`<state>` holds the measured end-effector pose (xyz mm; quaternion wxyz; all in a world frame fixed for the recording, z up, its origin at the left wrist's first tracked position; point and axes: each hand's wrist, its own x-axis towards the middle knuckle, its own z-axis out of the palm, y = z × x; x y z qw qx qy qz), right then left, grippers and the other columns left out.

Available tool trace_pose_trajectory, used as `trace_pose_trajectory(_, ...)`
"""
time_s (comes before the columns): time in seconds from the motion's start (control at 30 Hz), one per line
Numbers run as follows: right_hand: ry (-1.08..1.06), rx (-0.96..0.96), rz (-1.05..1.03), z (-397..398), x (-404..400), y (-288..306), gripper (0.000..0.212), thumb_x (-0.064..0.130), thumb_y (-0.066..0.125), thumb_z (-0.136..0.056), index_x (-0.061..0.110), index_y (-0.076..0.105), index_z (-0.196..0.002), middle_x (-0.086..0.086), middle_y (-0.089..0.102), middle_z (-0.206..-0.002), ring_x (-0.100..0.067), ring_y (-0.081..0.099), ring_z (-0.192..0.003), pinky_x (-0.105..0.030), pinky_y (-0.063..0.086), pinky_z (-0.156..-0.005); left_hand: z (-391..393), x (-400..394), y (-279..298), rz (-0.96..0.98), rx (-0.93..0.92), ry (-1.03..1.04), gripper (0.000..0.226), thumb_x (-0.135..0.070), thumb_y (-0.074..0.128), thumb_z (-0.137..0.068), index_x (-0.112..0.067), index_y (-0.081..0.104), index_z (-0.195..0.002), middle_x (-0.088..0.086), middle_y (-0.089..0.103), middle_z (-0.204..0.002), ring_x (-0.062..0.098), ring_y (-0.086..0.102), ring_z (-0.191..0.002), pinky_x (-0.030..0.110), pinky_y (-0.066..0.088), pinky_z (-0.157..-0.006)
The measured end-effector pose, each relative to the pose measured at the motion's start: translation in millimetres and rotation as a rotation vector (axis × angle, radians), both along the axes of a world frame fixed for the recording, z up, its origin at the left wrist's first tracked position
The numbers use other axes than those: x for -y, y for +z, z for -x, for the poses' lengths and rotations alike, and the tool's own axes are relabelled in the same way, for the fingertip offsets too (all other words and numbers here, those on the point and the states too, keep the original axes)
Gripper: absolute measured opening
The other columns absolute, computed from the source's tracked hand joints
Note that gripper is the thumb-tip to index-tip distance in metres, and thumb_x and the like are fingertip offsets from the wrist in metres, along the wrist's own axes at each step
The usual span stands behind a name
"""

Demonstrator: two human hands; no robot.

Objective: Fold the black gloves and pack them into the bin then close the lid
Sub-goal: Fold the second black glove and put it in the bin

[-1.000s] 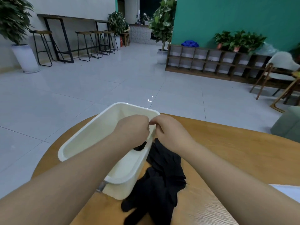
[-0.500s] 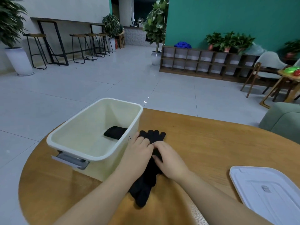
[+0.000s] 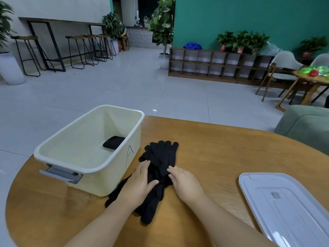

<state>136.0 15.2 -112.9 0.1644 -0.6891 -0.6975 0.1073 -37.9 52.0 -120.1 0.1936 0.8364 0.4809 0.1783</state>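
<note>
With one folded glove (image 3: 114,142) already dropped in the bin (image 3: 89,168), both hands (image 3: 140,182) have come back flat and open onto the gloves (image 3: 160,157) on the surface (image 3: 222,157) just right of it — next fold starting, lid (image 3: 288,207) waiting near right.

Bar stools (image 3: 76,50), potted plants (image 3: 242,41), cubby shelf (image 3: 213,65).

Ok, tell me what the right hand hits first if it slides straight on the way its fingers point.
The right hand points up and left across the gloves, so it probably meets the bin wall first; depth is hard to judge.
</note>
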Motion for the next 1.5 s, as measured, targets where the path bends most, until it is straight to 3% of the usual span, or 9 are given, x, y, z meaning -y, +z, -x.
trace_pose_trajectory(0.23,-0.380,-0.289,-0.113,-30,21,2,0.023,0.028,0.039,-0.100,0.024,0.052,-0.083,0.011,0.052,-0.068,-0.004,0.047,-0.057,-0.017,0.030,-0.049,-6,-5,10,0.024,-0.003,-0.050,0.049,-0.026,0.047,-0.094,-0.035,0.031,-0.139,-0.005,0.038,-0.142,0.012,0.044,-0.122,0.027,0.042,-0.099)
trace_pose_trajectory(0.37,-0.487,-0.361,-0.156,-51,39,11,0.014,0.023,0.049,-0.096,0.016,0.058,-0.104,0.009,0.060,-0.087,-0.008,0.055,-0.072,-0.015,0.034,-0.052,-19,-2,14,-0.027,-0.118,-0.093,0.050,-0.021,0.043,-0.093,-0.039,0.034,-0.139,-0.005,0.022,-0.153,0.019,0.027,-0.139,0.039,0.030,-0.113)
trace_pose_trajectory(0.43,-0.461,-0.272,-0.123,-59,52,17,0.014,0.019,0.052,-0.094,0.019,0.058,-0.107,0.009,0.058,-0.095,-0.011,0.056,-0.085,-0.016,0.038,-0.059,-27,2,14,-0.087,-0.216,-0.150,0.048,-0.030,0.043,-0.094,-0.032,0.035,-0.141,-0.006,0.022,-0.154,0.015,0.011,-0.145,0.041,0.014,-0.119)
trace_pose_trajectory(0.53,-0.313,-0.038,-0.127,-69,71,12,0.026,0.005,0.056,-0.088,0.016,0.063,-0.110,0.003,0.061,-0.105,-0.017,0.054,-0.101,-0.021,0.038,-0.074,-35,4,12,-0.087,-0.271,-0.153,0.055,-0.042,0.048,-0.091,-0.026,0.035,-0.142,-0.007,0.028,-0.152,0.013,0.016,-0.144,0.037,0.019,-0.118)
trace_pose_trajectory(0.77,-0.170,0.120,-0.219,-66,91,-10,0.036,-0.001,0.082,-0.057,0.017,0.077,-0.088,0.006,0.065,-0.079,-0.015,0.066,-0.074,-0.012,0.037,-0.058,-42,4,17,-0.133,-0.079,-0.097,0.033,-0.028,0.047,-0.095,-0.021,0.058,-0.125,-0.004,0.055,-0.131,0.012,0.046,-0.123,0.025,0.038,-0.101)
trace_pose_trajectory(0.97,-0.066,0.014,-0.144,-55,93,-7,0.037,0.026,0.054,-0.088,0.019,0.064,-0.123,0.008,0.059,-0.108,-0.009,0.051,-0.105,-0.013,0.035,-0.083,-48,15,34,-0.063,0.293,0.065,0.027,-0.021,0.049,-0.095,-0.016,0.061,-0.119,-0.006,0.062,-0.109,0.006,0.054,-0.098,0.023,0.043,-0.093)
trace_pose_trajectory(1.07,-0.114,-0.190,-0.126,-46,97,9,0.042,0.041,0.044,-0.089,0.021,0.066,-0.119,0.010,0.063,-0.107,-0.005,0.050,-0.103,-0.014,0.038,-0.083,-56,26,40,-0.112,0.396,0.025,0.028,-0.021,0.050,-0.094,-0.019,0.062,-0.119,-0.007,0.063,-0.114,0.007,0.055,-0.107,0.023,0.042,-0.097)
trace_pose_trajectory(1.3,-0.414,-1.393,0.181,-53,60,19,0.033,0.032,0.056,-0.093,0.010,0.065,-0.116,-0.009,0.070,-0.115,-0.022,0.065,-0.108,-0.036,0.052,-0.095,-77,52,14,-0.196,0.204,-0.340,0.048,-0.046,0.035,-0.091,-0.023,0.057,-0.127,-0.009,0.055,-0.133,-0.004,0.027,-0.129,0.007,0.011,-0.105)
trace_pose_trajectory(1.5,-0.553,-1.317,0.074,-65,51,10,0.028,-0.005,0.048,-0.088,0.004,0.059,-0.113,-0.017,0.069,-0.112,-0.031,0.065,-0.106,-0.049,0.051,-0.095,-78,55,3,-0.179,0.131,-0.453,0.038,-0.032,0.049,-0.092,-0.021,0.056,-0.127,-0.007,0.049,-0.136,-0.004,0.024,-0.132,0.015,0.021,-0.109)
